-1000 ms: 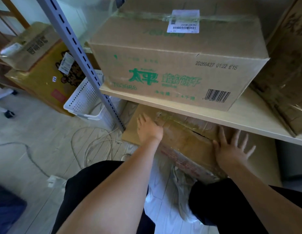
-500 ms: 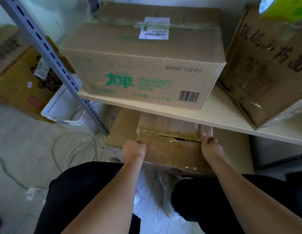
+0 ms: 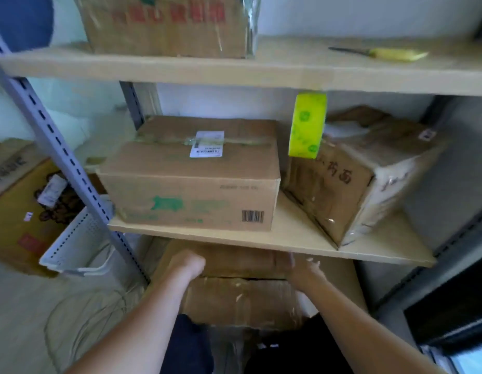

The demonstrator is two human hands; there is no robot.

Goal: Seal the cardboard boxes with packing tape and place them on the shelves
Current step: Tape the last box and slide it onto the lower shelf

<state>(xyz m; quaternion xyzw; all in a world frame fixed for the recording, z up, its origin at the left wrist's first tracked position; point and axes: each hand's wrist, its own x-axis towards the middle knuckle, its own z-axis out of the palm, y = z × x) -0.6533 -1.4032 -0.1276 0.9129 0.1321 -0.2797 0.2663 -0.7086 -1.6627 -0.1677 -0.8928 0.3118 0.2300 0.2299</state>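
I have a taped box (image 3: 234, 290) half under the lowest shelf board (image 3: 302, 242), down near the floor, its front face towards my knees; my left hand (image 3: 190, 264) rests on its top left corner with the fingers curled over the edge, gripping it as far as I can tell; my right hand (image 3: 304, 268) sits at the top right corner, blurred, fingers seeming loosely spread against the cardboard, not clearly clamped. I judge this box sealed and nearly placed, needing only a push further in; the shelf above already carries a box with green print (image 3: 191, 179), its top seam taped under a white label, and beside it a tilted box (image 3: 350, 179) wrapped in glossy tape; another box (image 3: 164, 25) stands on the top shelf, so much of the shelving looks done. The box in my hands is worn brown cardboard, creased, with wrinkled clear tape across the front and a dark seam along the top edge. A yellow-green tape roll (image 3: 308, 125) hangs beside the tilted box; a yellow-handled knife (image 3: 380, 53) lies on the top shelf (image 3: 288, 68).
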